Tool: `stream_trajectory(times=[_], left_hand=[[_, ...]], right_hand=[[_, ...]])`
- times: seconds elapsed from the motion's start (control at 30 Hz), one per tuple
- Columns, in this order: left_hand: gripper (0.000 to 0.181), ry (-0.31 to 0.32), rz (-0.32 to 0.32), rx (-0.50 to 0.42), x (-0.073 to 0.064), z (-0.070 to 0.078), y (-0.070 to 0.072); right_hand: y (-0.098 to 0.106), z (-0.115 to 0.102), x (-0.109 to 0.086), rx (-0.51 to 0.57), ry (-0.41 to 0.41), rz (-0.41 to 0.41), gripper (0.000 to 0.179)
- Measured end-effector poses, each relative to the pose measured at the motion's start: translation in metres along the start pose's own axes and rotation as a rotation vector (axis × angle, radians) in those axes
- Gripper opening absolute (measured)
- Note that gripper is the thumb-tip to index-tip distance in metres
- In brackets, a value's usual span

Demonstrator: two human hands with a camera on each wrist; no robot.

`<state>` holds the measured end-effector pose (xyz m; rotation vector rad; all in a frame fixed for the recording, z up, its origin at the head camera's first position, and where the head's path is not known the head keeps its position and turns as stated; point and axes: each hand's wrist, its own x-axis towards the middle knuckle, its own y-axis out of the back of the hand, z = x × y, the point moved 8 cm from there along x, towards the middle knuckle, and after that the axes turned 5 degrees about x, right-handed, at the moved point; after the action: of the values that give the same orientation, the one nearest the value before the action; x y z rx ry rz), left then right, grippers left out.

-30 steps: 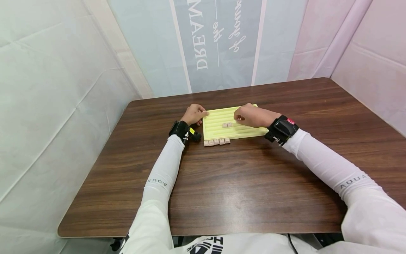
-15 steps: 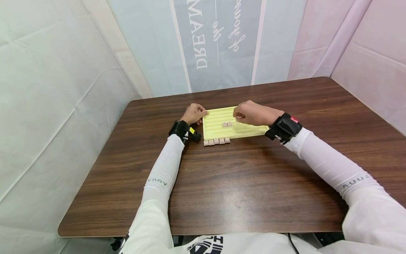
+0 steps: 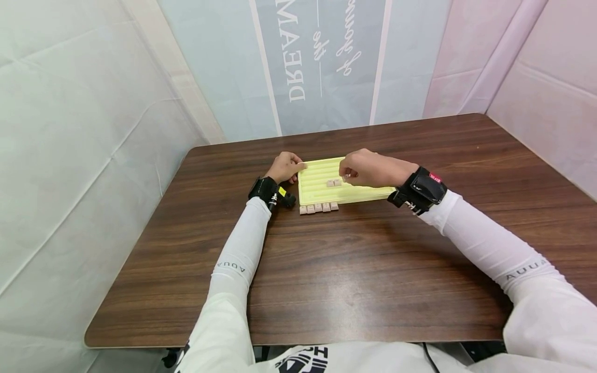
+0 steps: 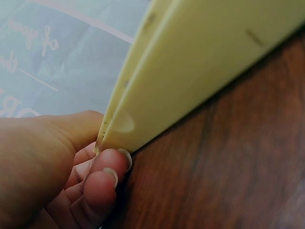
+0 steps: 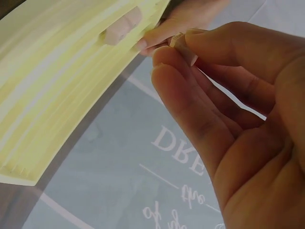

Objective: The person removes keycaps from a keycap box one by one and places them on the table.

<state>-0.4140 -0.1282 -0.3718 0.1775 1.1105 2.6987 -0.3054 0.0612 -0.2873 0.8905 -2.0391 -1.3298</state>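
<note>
A yellow ridged tray point(image 3: 322, 194) stands tilted on the table, its face toward the person. My left hand point(image 3: 283, 167) grips the tray's left edge, thumb on the front and fingertips point(image 4: 102, 193) curled against the back. Two small beige keycaps point(image 3: 333, 183) sit side by side on one of the tray's ridges. Just right of them, in front of the tray, is my right hand point(image 3: 373, 168). In the right wrist view it pinches another beige keycap point(image 5: 185, 51) between thumb and fingertips. A row of several keycaps point(image 3: 318, 208) lies along the tray's lower edge.
The brown wood-grain table point(image 3: 345, 280) extends on all sides of the tray. Behind it hangs a grey-blue printed cloth point(image 3: 322, 67), with pale fabric walls point(image 3: 79, 155) at left and right. Each wrist wears a black strapped camera point(image 3: 420, 190).
My right hand has shifted slightly, ending a little left and closer to the two keycaps on the tray. The left hand and tray have stayed in place.
</note>
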Motion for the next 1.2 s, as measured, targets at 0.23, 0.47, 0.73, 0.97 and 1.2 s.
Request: stream_trajectory(times=[0.23,0.47,0.73,0.97,1.2], left_hand=[[0.028,-0.003,0.003,0.01,-0.002,0.001,0.001],[0.028,-0.001,0.0,0.014,-0.001,-0.001,0.001],[0.028,-0.002,0.0,0.011,-0.003,-0.001,0.001],[0.029,-0.002,-0.002,0.02,-0.004,0.001,0.0],[0.029,-0.004,-0.002,0.02,-0.003,0.002,0.001]], right_hand=[[-0.001,-0.016,-0.001,-0.042,0.039,-0.002,0.011],[-0.008,-0.029,0.003,-0.054,0.069,-0.032,0.011],[-0.025,-0.027,0.007,-0.045,0.073,-0.102,0.012],[-0.034,-0.026,0.007,-0.047,0.058,-0.149,0.011],[-0.036,-0.027,0.006,-0.073,0.075,-0.155,0.009]])
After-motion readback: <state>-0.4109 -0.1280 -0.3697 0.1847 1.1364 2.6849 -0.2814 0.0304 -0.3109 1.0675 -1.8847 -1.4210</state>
